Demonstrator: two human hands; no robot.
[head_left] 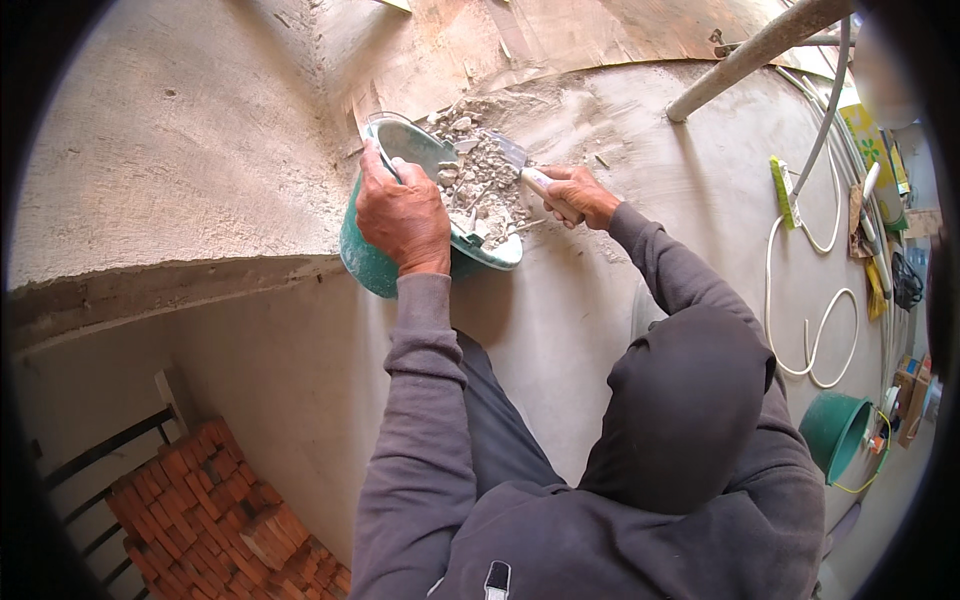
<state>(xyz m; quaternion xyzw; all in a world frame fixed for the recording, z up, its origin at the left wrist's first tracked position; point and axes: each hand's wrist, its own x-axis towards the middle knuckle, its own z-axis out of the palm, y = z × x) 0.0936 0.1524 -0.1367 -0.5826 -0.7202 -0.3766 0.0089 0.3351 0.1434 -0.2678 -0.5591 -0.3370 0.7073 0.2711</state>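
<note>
At eleven o'clock in your view, your left hand has its fingers clenched over the rim of a tilted green plastic bucket. The bucket's mouth opens toward two o'clock, where loose grey rubble heaps across its lip; how much sits inside you cannot tell. Near one o'clock, your right hand grasps a pale-handled trowel with a flat metal blade, fingers wrapped round the handle, blade against the rubble. Stacked red-orange bricks lie at eight o'clock.
</note>
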